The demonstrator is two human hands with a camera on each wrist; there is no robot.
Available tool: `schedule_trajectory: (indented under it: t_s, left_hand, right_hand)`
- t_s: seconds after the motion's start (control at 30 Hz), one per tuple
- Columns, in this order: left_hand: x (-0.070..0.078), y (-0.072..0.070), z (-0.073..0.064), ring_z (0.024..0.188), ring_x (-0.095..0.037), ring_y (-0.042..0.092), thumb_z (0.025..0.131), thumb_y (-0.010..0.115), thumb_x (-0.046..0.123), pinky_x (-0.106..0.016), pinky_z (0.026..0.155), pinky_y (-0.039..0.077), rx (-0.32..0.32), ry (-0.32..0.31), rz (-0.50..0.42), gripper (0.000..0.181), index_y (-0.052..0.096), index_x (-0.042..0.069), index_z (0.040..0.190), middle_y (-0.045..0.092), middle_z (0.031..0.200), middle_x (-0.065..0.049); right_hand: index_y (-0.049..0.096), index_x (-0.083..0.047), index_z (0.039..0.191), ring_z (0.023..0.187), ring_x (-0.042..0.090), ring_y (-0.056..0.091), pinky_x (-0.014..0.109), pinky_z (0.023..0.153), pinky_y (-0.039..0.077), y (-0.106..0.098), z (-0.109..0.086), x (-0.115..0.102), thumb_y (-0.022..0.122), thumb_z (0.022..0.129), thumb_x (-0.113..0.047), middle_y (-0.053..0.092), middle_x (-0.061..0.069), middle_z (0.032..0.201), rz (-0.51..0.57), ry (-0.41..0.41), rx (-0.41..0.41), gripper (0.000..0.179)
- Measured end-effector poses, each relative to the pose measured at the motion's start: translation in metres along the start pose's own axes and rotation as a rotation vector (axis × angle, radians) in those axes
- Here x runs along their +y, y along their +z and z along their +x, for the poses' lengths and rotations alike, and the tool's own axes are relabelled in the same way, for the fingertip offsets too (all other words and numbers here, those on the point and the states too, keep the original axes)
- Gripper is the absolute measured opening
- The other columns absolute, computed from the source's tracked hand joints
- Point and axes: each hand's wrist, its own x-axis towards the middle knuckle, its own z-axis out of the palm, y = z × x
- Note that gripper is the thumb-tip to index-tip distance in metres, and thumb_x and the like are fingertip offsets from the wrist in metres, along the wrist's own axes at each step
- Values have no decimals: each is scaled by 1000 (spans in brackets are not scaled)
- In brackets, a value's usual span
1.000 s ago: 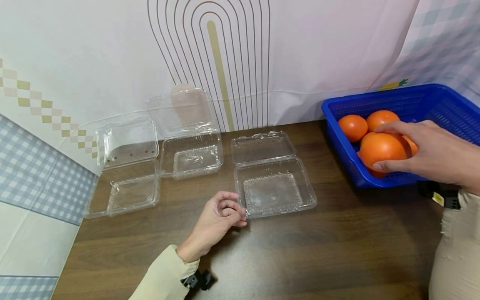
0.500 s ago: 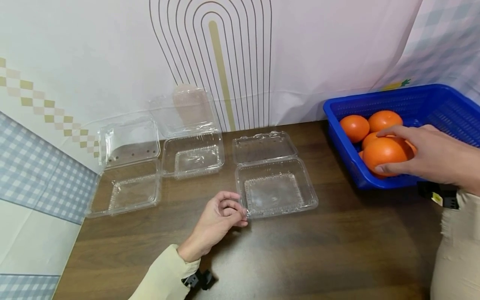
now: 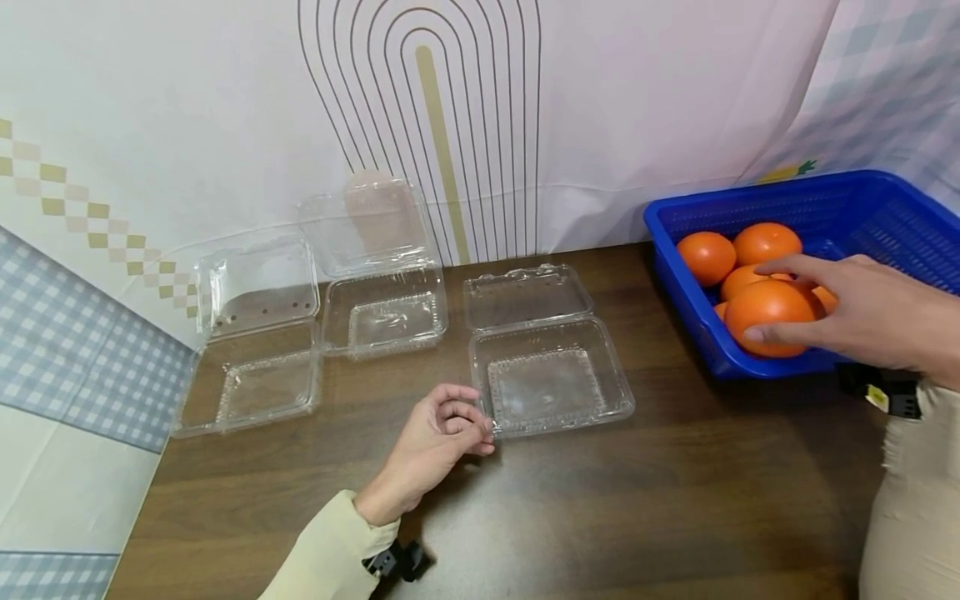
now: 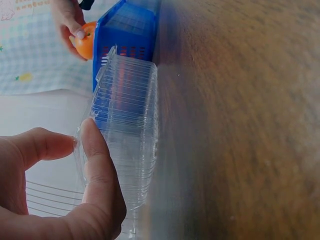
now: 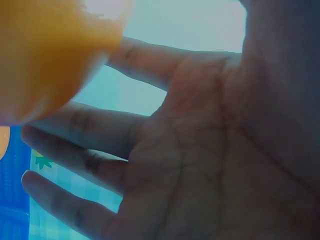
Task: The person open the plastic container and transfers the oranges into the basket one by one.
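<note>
My left hand pinches the near left corner of an open clear plastic clamshell container on the table. In the left wrist view, the thumb and index finger meet at the container's rim. My right hand holds an orange between thumb and fingers over the near left part of the blue plastic basket. The right wrist view shows this orange large at the fingertips, with the other fingers spread apart. Several more oranges lie in the basket, some partly hidden by the held one.
Two more open clear clamshell containers stand to the left, one at the far left and one beside it, their lids raised against the cloth-covered wall. The brown wooden table extends in front of them.
The held orange has lowered slightly and shifted a little right with my right hand, uncovering more of an orange behind it. My left hand stays at the container's corner.
</note>
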Motion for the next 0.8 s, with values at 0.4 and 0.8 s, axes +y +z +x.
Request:
schedule_trajectory:
  t_s: [0.4, 0.8]
  left_hand:
    - [0, -1, 0, 79, -15, 69, 87, 58, -13, -30, 77, 67, 1, -2, 3, 46, 43, -10, 130, 63, 94, -8]
    - [0, 0, 1, 81, -16, 69, 86, 56, -14, -32, 78, 67, -1, -4, 6, 46, 43, -10, 130, 62, 94, -8]
  right_hand:
    - [45, -2, 144, 109, 56, 52, 64, 76, 51, 4, -1, 11, 69, 84, -71, 55, 39, 129, -40, 66, 16, 94]
    - [47, 1, 142, 114, 64, 48, 71, 83, 50, -1, -4, 1, 73, 85, -63, 45, 49, 134, -70, 53, 12, 89]
